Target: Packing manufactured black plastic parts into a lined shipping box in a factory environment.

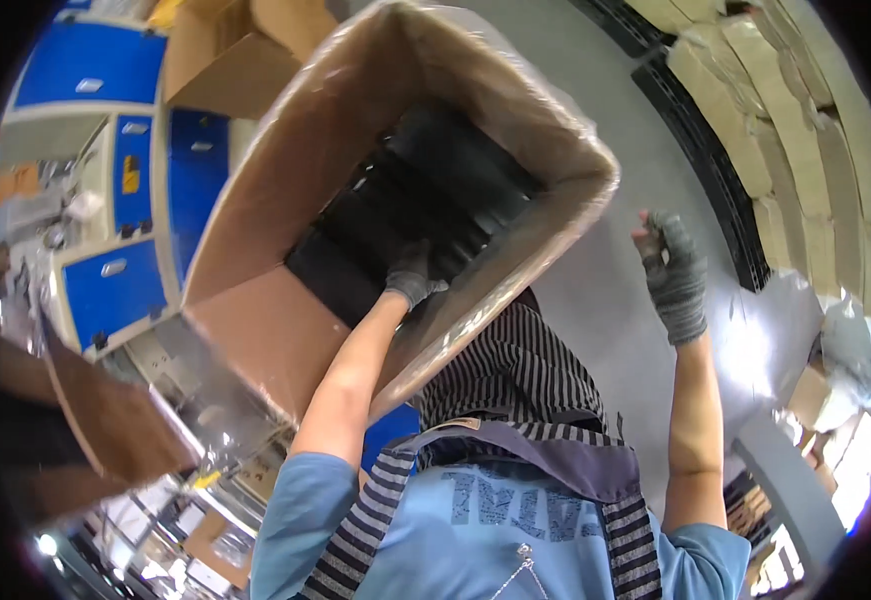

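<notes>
A tall brown cardboard box (255, 320) with a clear plastic liner over its rim stands in front of me. Dark, glossy black pieces (435, 175) lie side by side at its bottom; their exact kind I cannot make out. My left hand (414, 280), in a grey glove, reaches down inside and rests on these pieces, thumb apart and fingers stretched, their tips dim against the black. Outside the box, my right hand (673, 275) is raised over the floor at the right. Its grey glove leaves the fingertips bare; the fingers curve loosely with nothing visible in them.
Blue-fronted drawers and cabinets (115, 280) line the left side, with an open carton (235, 55) beyond. Stacked pale bundles (795, 130) stand along the right by a black pallet-like base (705, 150). A brown panel (115, 415) juts in at lower left. Grey floor (595, 270) lies between.
</notes>
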The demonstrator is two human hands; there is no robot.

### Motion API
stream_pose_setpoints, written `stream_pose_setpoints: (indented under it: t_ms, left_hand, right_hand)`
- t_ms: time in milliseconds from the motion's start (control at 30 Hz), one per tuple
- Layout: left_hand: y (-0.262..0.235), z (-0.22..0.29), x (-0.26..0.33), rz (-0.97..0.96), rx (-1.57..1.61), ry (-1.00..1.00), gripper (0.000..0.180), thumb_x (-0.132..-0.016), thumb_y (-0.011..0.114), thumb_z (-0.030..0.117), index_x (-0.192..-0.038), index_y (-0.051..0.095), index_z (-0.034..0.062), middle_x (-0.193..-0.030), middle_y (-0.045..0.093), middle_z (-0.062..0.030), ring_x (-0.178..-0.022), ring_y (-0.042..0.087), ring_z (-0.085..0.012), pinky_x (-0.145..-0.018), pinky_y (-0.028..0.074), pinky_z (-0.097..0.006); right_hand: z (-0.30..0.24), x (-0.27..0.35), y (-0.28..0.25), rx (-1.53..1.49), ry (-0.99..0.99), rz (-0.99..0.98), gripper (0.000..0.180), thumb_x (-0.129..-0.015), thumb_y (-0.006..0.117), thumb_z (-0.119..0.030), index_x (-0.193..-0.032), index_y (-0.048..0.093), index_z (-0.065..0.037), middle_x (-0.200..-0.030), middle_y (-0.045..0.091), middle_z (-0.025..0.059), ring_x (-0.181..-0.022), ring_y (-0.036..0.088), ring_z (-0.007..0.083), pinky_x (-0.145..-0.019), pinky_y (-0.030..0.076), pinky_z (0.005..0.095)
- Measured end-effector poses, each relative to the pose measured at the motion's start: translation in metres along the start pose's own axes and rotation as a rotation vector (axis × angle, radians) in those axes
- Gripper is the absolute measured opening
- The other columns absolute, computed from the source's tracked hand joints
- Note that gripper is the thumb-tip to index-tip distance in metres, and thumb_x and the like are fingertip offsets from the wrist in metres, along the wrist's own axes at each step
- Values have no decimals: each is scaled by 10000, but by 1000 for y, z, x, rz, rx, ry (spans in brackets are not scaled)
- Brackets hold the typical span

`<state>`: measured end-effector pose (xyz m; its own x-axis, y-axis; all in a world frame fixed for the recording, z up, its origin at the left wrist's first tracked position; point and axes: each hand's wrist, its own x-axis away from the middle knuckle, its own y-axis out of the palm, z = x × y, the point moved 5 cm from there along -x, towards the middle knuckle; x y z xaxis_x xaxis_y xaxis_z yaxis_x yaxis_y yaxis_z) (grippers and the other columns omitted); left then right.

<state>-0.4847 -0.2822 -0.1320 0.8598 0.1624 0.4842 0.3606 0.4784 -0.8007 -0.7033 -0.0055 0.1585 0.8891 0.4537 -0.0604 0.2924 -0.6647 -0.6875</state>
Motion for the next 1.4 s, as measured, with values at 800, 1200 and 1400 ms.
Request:
stream_pose_setpoints:
  t_ms: [800, 1200, 1400]
  left_hand:
    - [-107, 2, 32, 491, 253, -55, 540, -666, 668, 18, -1171, 480, 9, -1024, 563, -175, -988, 532, -295, -904, 416, -372]
    - [-409, 191, 388, 1181, 621, 201, 429, -865, 480, 274, -1202, 454, 9, -1112, 513, -102, -989, 517, -211, -897, 410, -317]
    - [-514, 206, 437, 1495, 85, 207, 416, -945, 374, 241, -1288, 431, 12, -1243, 504, -119, -1123, 499, -214, -982, 378, -317]
  right_hand:
    - [12, 68, -17, 39, 142, 64, 235, -843, 548, -203, -1027, 579, -60, -933, 633, 135, -838, 612, 308, -712, 499, 397]
    - [-357, 134, -49, -648, -1317, 356, 356, -817, 587, -200, -1090, 471, -3, -1020, 508, 192, -837, 560, 342, -648, 482, 391]
    - [-446, 118, -98, -433, -1647, 463, 462, -791, 481, -216, -1148, 443, 75, -997, 555, 285, -825, 598, 354, -608, 512, 419]
